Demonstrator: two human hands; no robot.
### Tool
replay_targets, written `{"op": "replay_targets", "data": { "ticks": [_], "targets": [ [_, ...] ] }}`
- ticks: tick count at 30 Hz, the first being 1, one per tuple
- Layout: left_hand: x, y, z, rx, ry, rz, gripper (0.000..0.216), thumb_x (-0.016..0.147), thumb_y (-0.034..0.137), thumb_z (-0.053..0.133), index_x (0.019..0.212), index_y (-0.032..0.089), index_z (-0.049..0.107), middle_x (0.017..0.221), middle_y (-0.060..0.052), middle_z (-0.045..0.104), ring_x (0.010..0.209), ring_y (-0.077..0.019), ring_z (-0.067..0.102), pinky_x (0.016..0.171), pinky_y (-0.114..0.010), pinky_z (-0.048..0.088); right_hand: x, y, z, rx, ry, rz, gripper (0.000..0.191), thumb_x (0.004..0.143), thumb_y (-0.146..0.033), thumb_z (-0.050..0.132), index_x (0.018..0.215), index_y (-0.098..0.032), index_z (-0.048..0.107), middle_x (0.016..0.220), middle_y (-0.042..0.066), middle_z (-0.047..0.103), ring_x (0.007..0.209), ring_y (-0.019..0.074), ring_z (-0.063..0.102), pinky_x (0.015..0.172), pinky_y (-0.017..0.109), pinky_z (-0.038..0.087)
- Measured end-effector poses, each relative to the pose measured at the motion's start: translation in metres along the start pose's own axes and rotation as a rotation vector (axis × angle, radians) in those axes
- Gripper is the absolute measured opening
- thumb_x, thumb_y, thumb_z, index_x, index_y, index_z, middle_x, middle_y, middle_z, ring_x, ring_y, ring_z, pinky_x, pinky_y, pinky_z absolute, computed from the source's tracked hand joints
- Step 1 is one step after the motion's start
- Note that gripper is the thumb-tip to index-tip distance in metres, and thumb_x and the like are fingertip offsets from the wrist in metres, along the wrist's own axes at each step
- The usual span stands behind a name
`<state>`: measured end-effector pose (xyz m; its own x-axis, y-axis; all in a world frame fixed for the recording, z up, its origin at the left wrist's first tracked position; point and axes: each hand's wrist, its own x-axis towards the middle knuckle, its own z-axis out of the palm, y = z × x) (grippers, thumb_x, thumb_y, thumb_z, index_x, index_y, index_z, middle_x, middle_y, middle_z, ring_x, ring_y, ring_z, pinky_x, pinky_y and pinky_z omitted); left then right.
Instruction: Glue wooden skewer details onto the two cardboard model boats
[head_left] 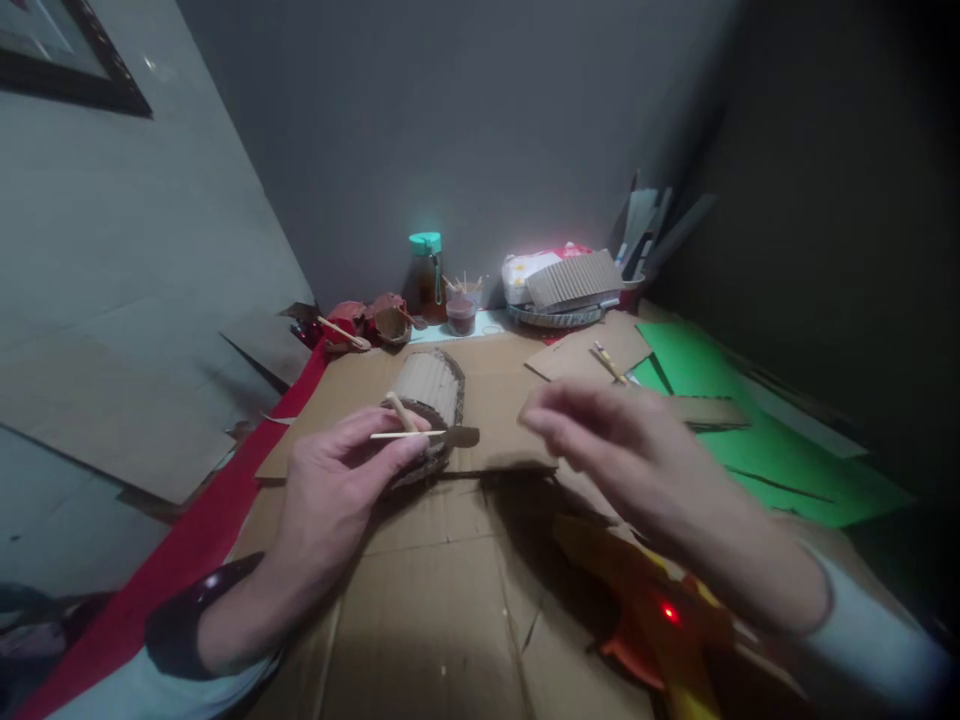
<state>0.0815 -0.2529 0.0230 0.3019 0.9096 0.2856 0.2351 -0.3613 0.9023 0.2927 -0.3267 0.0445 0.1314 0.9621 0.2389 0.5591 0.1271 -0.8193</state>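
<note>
My left hand (337,490) pinches a thin wooden stick with a small dark flat paddle (461,437) at its right end. A thicker pale stick (401,410) also rises from those fingers, crossing the thin one. Just behind the fingertips lies a corrugated cardboard cylinder (431,385) with a ragged rim, partly covered by the hand. Off to the right, my right hand (607,440) hovers over the cardboard with loosely curved fingers, slightly blurred, and I see nothing in them. Below it rests an orange and yellow glue gun (652,600) with a red light glowing.
Cardboard sheets (420,590) cover the table. Green paper (795,450) and cardboard scraps (592,345) lie right. Along the back stand a teal-lidded bottle (426,280), a small cup (461,315) and a basket (555,318). Reddish shaped pieces (352,320) sit at the back left.
</note>
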Motion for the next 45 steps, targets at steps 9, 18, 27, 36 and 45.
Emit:
{"op": "replay_targets", "data": {
  "ticks": [9, 18, 27, 36, 45],
  "targets": [
    [-0.003, 0.001, 0.0, -0.121, 0.015, -0.072, 0.005, 0.08, 0.027, 0.072, 0.082, 0.023, 0.076, 0.086, 0.003, 0.073, 0.087, -0.0167, 0.065, 0.079, -0.024, 0.048, -0.01, -0.012, 0.042, -0.106, -0.328, 0.107, 0.027, 0.095, -0.032, 0.051, 0.072, -0.02, 0.057, 0.07, -0.001, 0.062, 0.068, 0.0154, 0.051, 0.06, 0.027, 0.032],
    [-0.004, 0.003, 0.004, -0.123, 0.033, -0.039, 0.008, 0.078, 0.027, 0.073, 0.081, 0.021, 0.077, 0.086, 0.0, 0.076, 0.086, -0.0177, 0.068, 0.078, -0.025, 0.051, -0.001, -0.032, 0.052, -0.337, -0.268, 0.059, 0.03, 0.094, -0.04, 0.055, 0.079, -0.021, 0.072, 0.074, 0.007, 0.072, 0.062, 0.0169, 0.058, 0.06, 0.028, 0.033],
    [-0.004, 0.004, 0.007, -0.141, 0.056, -0.054, 0.008, 0.074, 0.024, 0.073, 0.077, 0.018, 0.077, 0.082, -0.001, 0.076, 0.08, -0.0185, 0.069, 0.073, -0.025, 0.053, -0.007, -0.029, 0.068, -0.57, -0.123, -0.077, 0.029, 0.093, -0.029, 0.048, 0.071, -0.019, 0.064, 0.068, 0.009, 0.069, 0.053, 0.0161, 0.055, 0.052, 0.032, 0.019],
    [-0.007, 0.003, 0.006, -0.097, 0.023, 0.023, 0.005, 0.076, 0.02, 0.072, 0.076, 0.021, 0.077, 0.085, 0.0, 0.077, 0.085, -0.0188, 0.068, 0.082, -0.028, 0.052, -0.028, -0.027, 0.05, -0.399, 0.051, -0.213, 0.03, 0.081, -0.014, 0.052, 0.059, -0.02, 0.033, 0.054, -0.004, 0.042, 0.05, 0.0095, 0.035, 0.052, 0.026, 0.028],
    [-0.005, -0.002, 0.006, -0.066, 0.003, 0.053, 0.006, 0.078, 0.021, 0.071, 0.076, 0.022, 0.077, 0.087, -0.001, 0.076, 0.087, -0.0194, 0.069, 0.085, -0.03, 0.052, -0.094, -0.037, -0.002, -0.287, 0.476, -0.104, 0.007, 0.086, -0.035, 0.066, 0.085, -0.034, 0.073, 0.062, 0.0, 0.064, 0.051, 0.0183, 0.059, 0.042, 0.03, 0.045]
  ]
}}
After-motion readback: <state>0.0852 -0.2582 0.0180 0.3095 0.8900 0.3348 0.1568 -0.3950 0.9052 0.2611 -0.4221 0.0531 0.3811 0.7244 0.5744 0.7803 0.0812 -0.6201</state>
